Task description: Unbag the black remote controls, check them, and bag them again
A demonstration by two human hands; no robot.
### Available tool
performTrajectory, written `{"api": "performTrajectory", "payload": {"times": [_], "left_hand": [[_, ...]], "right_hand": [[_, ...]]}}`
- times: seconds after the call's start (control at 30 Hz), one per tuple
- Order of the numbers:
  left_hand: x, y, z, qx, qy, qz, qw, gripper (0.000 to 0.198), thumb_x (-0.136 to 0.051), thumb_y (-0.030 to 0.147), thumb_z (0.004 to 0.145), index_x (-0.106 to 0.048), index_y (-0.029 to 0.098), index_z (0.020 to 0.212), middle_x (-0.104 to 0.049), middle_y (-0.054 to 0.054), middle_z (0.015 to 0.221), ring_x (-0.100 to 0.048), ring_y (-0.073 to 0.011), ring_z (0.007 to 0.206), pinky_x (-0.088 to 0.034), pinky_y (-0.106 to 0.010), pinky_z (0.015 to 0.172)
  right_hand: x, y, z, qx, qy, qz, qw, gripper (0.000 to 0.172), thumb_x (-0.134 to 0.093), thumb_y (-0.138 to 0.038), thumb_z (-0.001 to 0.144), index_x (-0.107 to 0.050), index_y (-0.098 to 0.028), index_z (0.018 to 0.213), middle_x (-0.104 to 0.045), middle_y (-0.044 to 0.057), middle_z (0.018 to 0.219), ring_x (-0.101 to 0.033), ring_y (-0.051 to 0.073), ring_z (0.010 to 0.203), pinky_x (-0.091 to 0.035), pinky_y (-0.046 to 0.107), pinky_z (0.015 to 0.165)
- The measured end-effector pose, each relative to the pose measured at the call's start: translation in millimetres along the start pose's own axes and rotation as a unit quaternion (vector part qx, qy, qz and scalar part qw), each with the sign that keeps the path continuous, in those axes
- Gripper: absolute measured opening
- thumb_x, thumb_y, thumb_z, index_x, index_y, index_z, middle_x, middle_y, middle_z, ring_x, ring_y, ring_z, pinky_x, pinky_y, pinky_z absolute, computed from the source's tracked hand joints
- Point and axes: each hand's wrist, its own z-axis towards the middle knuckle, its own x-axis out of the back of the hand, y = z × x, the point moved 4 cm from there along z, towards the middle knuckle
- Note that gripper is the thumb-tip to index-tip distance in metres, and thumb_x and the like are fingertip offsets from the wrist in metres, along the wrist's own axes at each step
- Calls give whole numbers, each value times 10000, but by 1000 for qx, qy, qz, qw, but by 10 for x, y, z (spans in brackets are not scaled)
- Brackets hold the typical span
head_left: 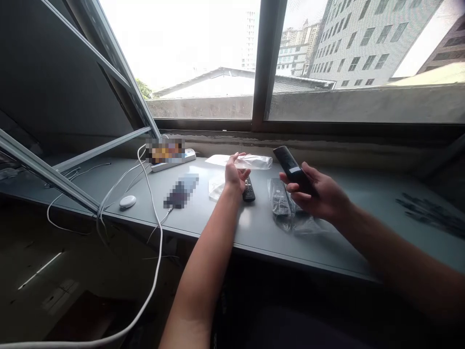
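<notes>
My right hand (319,191) is closed around a black remote control (285,159), raised over the desk and tilted. A small white label shows on the side facing me. My left hand (236,175) is a little above the desk with its fingers apart and nothing visible in them. Just beside and partly behind it lies another black remote (249,191), buttons up. Below my right hand rests a remote in clear plastic wrap (279,199), with more wrapped items next to it, partly hidden. Clear plastic bags (258,161) lie beyond my left hand.
On the left are a power strip (173,161), a blurred-out phone-like item (181,190) and a round white object (128,201). A white cable (160,242) hangs over the desk's front edge. Metal framing (121,77) stands at left. Dark items (432,213) lie far right.
</notes>
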Motion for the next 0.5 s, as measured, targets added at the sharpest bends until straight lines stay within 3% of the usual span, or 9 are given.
{"api": "performTrajectory", "payload": {"times": [0.1,0.2,0.3,0.4,0.5], "left_hand": [[-2,5,-10,-3,-2,4,1000,236,-710,392,1006,-821,203,1093,-830,-88,1233,-669,-114,758,-497,-184,590],[-10,9,-27,-2,1,9,1000,233,-691,388,1024,-818,197,1065,-826,-87,1223,-660,-112,752,-495,-179,586],[-19,13,-33,-5,0,10,1000,234,-680,381,1036,-817,191,1046,-824,-92,1233,-662,-110,753,-496,-181,588],[-20,9,-23,-3,-1,4,1000,224,-697,375,1028,-819,189,1051,-829,-93,1230,-669,-111,752,-490,-184,580],[-11,-1,-10,11,2,-20,1000,228,-725,369,1006,-826,195,1115,-832,-86,1202,-675,-111,740,-495,-190,579]], "right_hand": [[-53,8,-22,-1,-50,29,998,430,-355,-441,1240,-705,-202,1310,-707,66,898,-506,126,508,-485,207,340],[-67,37,-29,-18,-46,55,997,436,-399,-455,1235,-699,-169,1369,-651,35,811,-511,128,502,-504,209,350],[-83,51,-36,-24,-4,80,996,399,-432,-409,1235,-685,-164,1423,-698,62,882,-623,144,587,-552,191,396],[-110,45,-59,-20,30,61,997,395,-413,-322,1233,-655,-168,1505,-778,131,1087,-733,174,722,-650,221,504],[-120,43,-77,-30,7,59,998,470,-352,-418,1246,-662,-168,1496,-770,146,1060,-680,164,631,-572,208,401]]}}
